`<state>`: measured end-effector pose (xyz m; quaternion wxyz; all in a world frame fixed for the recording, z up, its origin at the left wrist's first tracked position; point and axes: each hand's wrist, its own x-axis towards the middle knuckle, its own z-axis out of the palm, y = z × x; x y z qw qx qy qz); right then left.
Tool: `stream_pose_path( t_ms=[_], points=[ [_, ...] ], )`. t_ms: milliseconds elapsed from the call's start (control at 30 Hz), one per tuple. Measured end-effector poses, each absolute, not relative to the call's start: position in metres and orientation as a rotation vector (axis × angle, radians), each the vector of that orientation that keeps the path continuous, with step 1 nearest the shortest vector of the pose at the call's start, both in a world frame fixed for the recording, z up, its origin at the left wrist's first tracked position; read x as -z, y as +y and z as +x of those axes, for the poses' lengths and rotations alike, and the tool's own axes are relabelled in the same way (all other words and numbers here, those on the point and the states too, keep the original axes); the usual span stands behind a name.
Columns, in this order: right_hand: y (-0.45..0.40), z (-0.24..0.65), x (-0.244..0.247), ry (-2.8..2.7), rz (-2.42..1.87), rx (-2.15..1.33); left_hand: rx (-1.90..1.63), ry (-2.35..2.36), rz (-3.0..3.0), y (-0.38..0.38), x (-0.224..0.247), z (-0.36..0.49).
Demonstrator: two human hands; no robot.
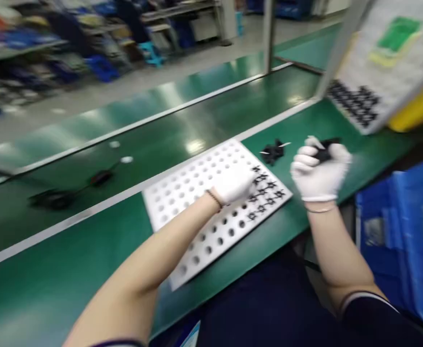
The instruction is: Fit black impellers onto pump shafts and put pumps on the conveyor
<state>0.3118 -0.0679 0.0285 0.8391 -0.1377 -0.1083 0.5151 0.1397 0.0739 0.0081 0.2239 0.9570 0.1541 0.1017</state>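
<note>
Two gloved hands [322, 168] — one white perforated tray [211, 236] (blurred) beneath the left.

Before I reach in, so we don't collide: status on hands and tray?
Left hand over white tray, fingertips unclear. Right hand gripping black item. Tray part-filled. Loose black pile beside it.

The counter [99, 241] looks smooth and glossy green. On it, the perforated tray [193, 193] appears matt, like foam; the bins [392, 231] right of the counter look like smooth plastic.
</note>
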Motion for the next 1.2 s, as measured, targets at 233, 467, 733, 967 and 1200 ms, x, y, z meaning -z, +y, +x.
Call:
stream_pose_path(
  t_ms=[233,467,733,967,1200],
  points=[
    [-0.041,0.283,-0.003,-0.102,-0.458,-1.124,-0.011,0.555,2.9,0.09,-0.001,0.126],
    [-0.028,0.251,0.004,-0.112,-0.595,-1.034,-0.758,0.75,2.272,0.066,-0.036,0.1],
    [-0.026,0.174,-0.033,-0.17,-0.31,-1.221,-0.999,0.812,1.337,-0.023,-0.006,0.046],
    [-0.019,0.146,-0.032,-0.351,-0.442,-1.199,-1.027,0.89,1.509,-0.025,-0.006,0.013],
    [-0.021,0.154,-0.036,-0.753,-0.515,-1.306,-0.549,0.715,0.783,-0.019,-0.01,0.006]
  ],
)
